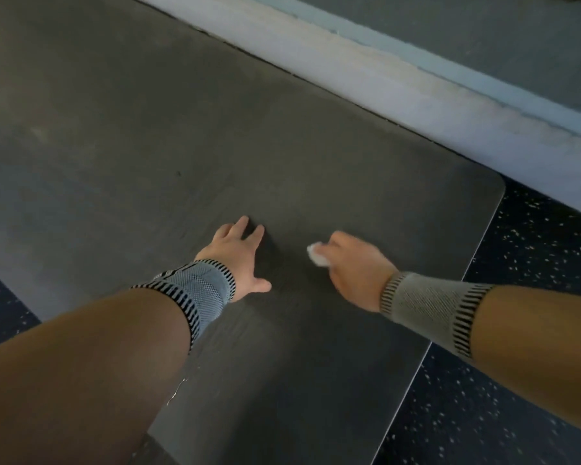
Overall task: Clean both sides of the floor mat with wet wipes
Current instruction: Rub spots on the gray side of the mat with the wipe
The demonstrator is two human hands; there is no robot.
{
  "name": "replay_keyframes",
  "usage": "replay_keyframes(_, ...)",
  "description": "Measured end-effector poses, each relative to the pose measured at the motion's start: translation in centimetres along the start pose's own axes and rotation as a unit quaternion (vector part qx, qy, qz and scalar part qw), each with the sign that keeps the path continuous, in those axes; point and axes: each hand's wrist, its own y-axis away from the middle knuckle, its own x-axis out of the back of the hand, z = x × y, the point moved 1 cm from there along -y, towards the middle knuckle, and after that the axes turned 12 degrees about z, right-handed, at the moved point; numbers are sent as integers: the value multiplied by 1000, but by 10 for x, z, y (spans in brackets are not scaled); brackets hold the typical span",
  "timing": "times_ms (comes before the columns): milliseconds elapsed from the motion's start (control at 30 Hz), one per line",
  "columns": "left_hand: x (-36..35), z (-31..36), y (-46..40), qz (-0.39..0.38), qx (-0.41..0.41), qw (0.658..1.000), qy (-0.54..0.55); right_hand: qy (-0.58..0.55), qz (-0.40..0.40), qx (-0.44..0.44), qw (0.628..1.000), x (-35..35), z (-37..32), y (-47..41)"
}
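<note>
**Wiping the upper face of the mat**

The dark grey rectangular rubber floor mat (188, 135) lies flat on the dark speckled floor (517, 380). Its long axis runs from lower right to upper left, beside the pale skirting ledge (416, 92); the rounded near corner points right. Both hands sit near that end. The left hand (239, 253) rests flat, fingers spread, bracing. The right hand (353, 266) is curled around a crumpled white wet wipe (317, 255), just right of the left; unwiped mat probably extends leftward and away.
</note>
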Motion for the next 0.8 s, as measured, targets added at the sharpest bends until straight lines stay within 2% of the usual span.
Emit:
replay_keyframes(67, 0, -2, 0, -2, -1, 1000, 3, 14, -48, 56, 997, 4, 3, 5)
replay_keyframes(100, -1, -2, 0, -2, -3, 1000, 6, 39, -32, 39, 998, 9, 12, -2)
replay_keyframes(200, -3, -4, 0, 2, -10, 1000, 13, 93, 79, -153, 981, 26, 41, -13)
replay_keyframes(233, -3, -4, 0, 5, -12, 1000, 15, 102, 92, -152, 979, 25, 35, -9)
replay_keyframes(333, -5, -8, 0, 23, -21, 999, 16, 31, 4, -18, 999, -2, -19, 16)
replay_keyframes(400, -6, -10, 0, 28, -21, 999, 20, -18, -71, 67, 995, -13, -39, 24)
replay_keyframes(467, -7, -11, 1, 32, -14, 999, 25, 4, -40, 99, 994, -7, -25, -1)
replay_keyframes(533, -8, -12, 2, 34, -10, 999, 30, 79, 37, -25, 996, 5, 9, -36)
replay_keyframes(600, -9, -11, 3, 32, -10, 999, 29, 130, 87, -170, 973, 15, 31, -54)
replay_keyframes(633, -8, -11, 2, 31, -11, 999, 28, 120, 96, -185, 971, 13, 23, -56)
replay_keyframes(667, -8, -11, 1, 31, -13, 999, 27, 102, 82, -157, 979, 5, 9, -53)
replay_keyframes(733, -7, -13, -1, 31, -20, 999, 24, 45, 16, -16, 999, -19, -29, -35)
replay_keyframes(800, -7, -16, -2, 25, -31, 999, 23, 11, -64, 73, 995, -30, -47, -25)
